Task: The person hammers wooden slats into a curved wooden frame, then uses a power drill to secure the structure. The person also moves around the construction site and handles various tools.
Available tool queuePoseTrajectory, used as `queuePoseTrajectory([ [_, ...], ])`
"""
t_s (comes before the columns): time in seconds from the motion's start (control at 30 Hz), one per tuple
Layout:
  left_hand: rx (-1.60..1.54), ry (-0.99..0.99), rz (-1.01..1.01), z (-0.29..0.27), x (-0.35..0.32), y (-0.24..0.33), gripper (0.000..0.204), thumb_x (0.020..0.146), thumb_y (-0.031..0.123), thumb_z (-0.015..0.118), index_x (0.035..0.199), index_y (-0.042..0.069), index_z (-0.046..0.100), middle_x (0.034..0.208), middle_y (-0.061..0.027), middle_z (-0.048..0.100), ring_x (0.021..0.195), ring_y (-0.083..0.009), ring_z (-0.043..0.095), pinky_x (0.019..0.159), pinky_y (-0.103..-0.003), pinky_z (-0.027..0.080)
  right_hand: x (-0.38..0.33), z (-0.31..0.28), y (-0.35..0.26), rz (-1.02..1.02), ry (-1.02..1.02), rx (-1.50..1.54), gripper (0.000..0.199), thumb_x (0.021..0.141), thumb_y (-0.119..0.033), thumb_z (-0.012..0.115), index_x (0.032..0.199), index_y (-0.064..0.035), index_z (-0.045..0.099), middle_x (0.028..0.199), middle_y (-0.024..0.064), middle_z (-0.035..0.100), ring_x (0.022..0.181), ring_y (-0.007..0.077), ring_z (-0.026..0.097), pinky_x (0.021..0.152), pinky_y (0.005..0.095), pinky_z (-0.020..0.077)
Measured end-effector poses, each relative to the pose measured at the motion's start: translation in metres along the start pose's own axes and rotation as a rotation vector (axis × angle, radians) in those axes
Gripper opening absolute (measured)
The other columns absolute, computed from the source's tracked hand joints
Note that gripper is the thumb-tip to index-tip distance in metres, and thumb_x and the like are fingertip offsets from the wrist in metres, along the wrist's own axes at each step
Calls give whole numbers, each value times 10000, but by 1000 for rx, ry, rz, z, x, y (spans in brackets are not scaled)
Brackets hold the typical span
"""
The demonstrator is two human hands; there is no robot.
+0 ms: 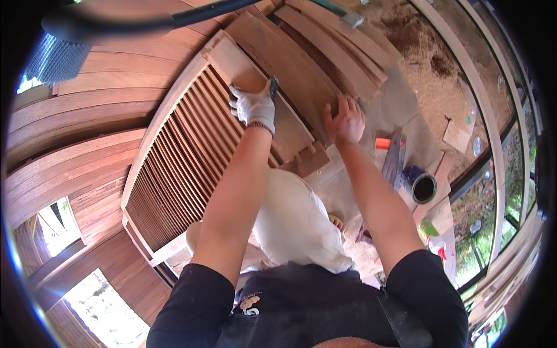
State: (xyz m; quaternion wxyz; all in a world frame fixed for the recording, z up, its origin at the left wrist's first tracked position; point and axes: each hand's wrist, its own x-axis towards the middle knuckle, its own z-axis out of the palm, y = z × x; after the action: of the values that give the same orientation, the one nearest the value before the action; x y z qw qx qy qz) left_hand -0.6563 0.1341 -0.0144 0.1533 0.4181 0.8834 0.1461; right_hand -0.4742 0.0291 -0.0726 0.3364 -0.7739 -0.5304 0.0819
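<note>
Left of centre, a slatted wooden shutter (pixel 184 134) runs slantwise from the lower left toward the top, its narrow slats framed by pale wood and ending in a smooth, flat panel (pixel 233 62). On that panel rests the left hand (pixel 253 108) in a whitish glove, its fingers partly bent and the dark-tipped thumb spread from them; whether it has hold of anything under the palm, I cannot tell. Bare and loosely open, the right hand (pixel 347 120) lies at the edge of a wide brown board (pixel 290 58) beside the shutter, gripping nothing visible. Beyond that board are more planks (pixel 333 40). Nearer the right forearm lie a saw (pixel 393 160), a bright orange piece (pixel 382 143) by its blade, and a dark open can (pixel 419 184).
</note>
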Motion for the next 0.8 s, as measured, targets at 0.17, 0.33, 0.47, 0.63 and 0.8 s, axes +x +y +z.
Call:
queuePoseTrajectory([
  [0.17,55,-63,9,-6,1,4,1369,582,737,838,1594,77,194,1557,-274,314,1443,-437,309,1165,-507,344,-1,0,2,9,7,20,322,836,-304,674,1057,-71,657,1117,87,678,1090,304,631,936,437,509],
  [0.33,47,-76,-11,-7,0,7,1372,588,726,841,1600,82,174,1578,-269,288,1460,-450,276,1183,-514,319,-2,-1,1,12,3,10,314,831,-307,675,1048,-80,661,1120,84,682,1095,297,631,937,445,507],
  [0.47,35,-50,-41,-7,-1,7,1372,580,718,846,1598,84,179,1575,-268,305,1468,-452,266,1189,-520,303,-1,2,-2,25,18,10,343,827,-315,678,1078,-81,673,1147,83,685,1102,299,638,939,447,508],
  [0.63,24,-56,-74,-12,-5,16,1305,596,682,857,1599,153,211,1559,-234,345,1456,-433,293,1175,-516,331,-3,6,6,35,-5,-10,361,839,-318,671,1112,-82,684,1171,91,686,1102,303,648,941,450,507],
  [0.8,36,-88,-129,-13,3,17,1292,613,658,859,1603,168,191,1558,-224,332,1436,-431,318,1158,-520,357,-4,8,5,15,-23,-50,359,849,-314,669,1124,-83,675,1176,100,684,1099,308,647,933,458,507],
])
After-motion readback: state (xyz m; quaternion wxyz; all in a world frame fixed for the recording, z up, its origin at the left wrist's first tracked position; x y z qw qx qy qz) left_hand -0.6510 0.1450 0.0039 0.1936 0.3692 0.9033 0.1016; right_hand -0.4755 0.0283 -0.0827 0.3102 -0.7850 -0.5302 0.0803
